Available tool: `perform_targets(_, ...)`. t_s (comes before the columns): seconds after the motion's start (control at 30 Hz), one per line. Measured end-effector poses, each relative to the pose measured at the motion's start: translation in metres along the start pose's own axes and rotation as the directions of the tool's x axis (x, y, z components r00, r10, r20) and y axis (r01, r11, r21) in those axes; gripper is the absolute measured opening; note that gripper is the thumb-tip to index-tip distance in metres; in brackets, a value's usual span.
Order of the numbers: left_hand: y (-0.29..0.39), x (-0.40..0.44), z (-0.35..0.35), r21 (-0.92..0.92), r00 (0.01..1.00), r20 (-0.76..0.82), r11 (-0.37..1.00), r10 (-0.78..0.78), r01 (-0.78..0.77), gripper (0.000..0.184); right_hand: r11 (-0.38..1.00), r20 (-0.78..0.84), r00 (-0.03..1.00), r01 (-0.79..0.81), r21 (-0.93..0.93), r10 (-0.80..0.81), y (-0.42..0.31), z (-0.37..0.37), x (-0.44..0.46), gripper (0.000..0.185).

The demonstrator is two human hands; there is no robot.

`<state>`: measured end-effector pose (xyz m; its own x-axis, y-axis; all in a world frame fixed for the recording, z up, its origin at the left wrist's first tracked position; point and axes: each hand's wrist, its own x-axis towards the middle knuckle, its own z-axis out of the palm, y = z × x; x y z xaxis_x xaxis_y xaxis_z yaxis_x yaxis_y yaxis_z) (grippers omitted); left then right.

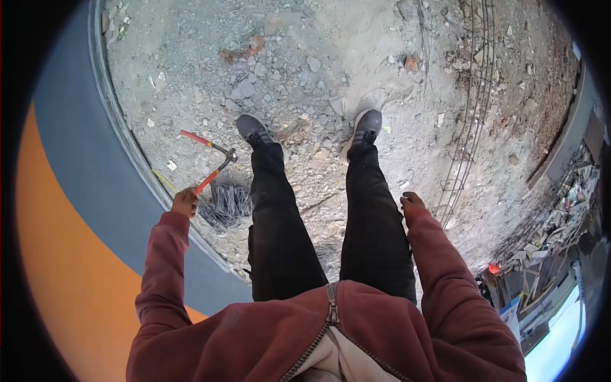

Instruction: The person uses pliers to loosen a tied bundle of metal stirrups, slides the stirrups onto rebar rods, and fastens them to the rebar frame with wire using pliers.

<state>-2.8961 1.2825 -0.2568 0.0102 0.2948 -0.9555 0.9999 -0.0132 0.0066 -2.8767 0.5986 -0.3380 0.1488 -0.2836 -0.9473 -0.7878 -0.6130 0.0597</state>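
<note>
Closest is the person's dark red zip-up top (254,337), with a pale shirt showing where the zip is undone. Below it are two black trouser legs (280,235).

The left hand (184,203) hangs out to the side, wrapped around one handle of a red-handled cutter (214,180). The cutter's two handles are spread wide, and its metal head points toward the left shoe (253,129). The right hand (412,204) hangs beside the right leg with its fingers a bit bent. Its palm is hidden, so one cannot tell if something is in it.

A heap of thin grey wire (233,202) lies on the ground between the left leg and the orange and blue-grey wall (83,172). The wall's bottom edge runs near the left hand, so room is tight there. The right shoe (368,121) stands apart from the left one, with stony ground (312,159) between them.

There is more room straight ahead, over dust and broken stones. On the right, a long rebar cage (468,127) edges that space. Farther out, past a ledge (566,140), is a messy pile of scraps (560,216).
</note>
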Motion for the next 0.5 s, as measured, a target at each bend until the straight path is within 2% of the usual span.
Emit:
perform_targets(0.03,0.012,-0.052,0.035,-0.1,0.991,0.027,0.987,0.132,-0.129,0.02,0.995,-0.05,0.995,0.086,0.042,-0.083,-0.029,-0.015,-0.018,0.041)
perform_targets(0.1,0.042,-0.146,0.102,-0.127,0.957,0.023,0.95,0.29,-0.285,0.022,0.934,-0.023,0.959,0.28,0.221,-0.282,-0.105,-0.044,-0.091,0.042)
perform_targets(0.13,0.05,-0.179,0.133,-0.08,0.898,0.005,0.895,0.441,-0.439,0.023,0.895,0.052,0.919,0.367,0.252,-0.392,-0.117,-0.049,-0.101,0.042)
perform_targets(0.17,0.074,-0.227,0.165,-0.176,0.859,0.028,0.848,0.512,-0.5,0.024,0.901,0.281,0.881,0.284,0.328,-0.38,-0.142,-0.056,-0.125,0.044)
perform_targets(0.2,0.086,-0.258,0.195,-0.267,0.853,0.025,0.826,0.521,-0.496,0.026,0.898,0.491,0.768,0.249,0.362,-0.411,-0.164,-0.061,-0.148,0.047)
perform_targets(0.23,0.087,-0.273,0.221,-0.321,0.806,0.065,0.777,0.588,-0.541,0.028,0.896,0.365,0.838,0.287,0.338,-0.406,-0.201,-0.074,-0.229,0.048)
perform_targets(0.3,0.11,-0.328,0.265,-0.403,0.711,0.131,0.692,0.691,-0.599,0.029,0.805,0.291,0.821,0.302,0.51,-0.491,-0.217,-0.074,-0.293,0.048)
perform_targets(0.33,0.115,-0.344,0.281,-0.451,0.7,0.214,0.705,0.681,-0.547,0.029,0.732,0.231,0.793,0.35,0.585,-0.564,-0.213,-0.064,-0.3,0.038)
perform_targets(0.37,0.121,-0.359,0.286,-0.432,0.624,0.32,0.696,0.713,-0.574,0.027,0.649,0.168,0.759,0.394,0.651,-0.629,-0.211,-0.057,-0.302,0.03)
perform_targets(0.43,0.137,-0.364,0.282,-0.319,0.437,0.477,0.614,0.763,-0.722,0.026,0.531,-0.159,0.764,0.566,0.63,-0.625,-0.205,-0.066,-0.327,0.025)
perform_targets(0.47,0.149,-0.37,0.275,-0.202,0.358,0.575,0.551,0.736,-0.81,0.026,0.478,-0.318,0.744,0.636,0.606,-0.587,-0.2,-0.073,-0.34,0.024)
perform_targets(0.5,0.165,-0.377,0.265,-0.089,0.29,0.672,0.463,0.682,-0.882,0.027,0.424,-0.322,0.73,0.635,0.646,-0.603,-0.193,-0.086,-0.355,0.023)
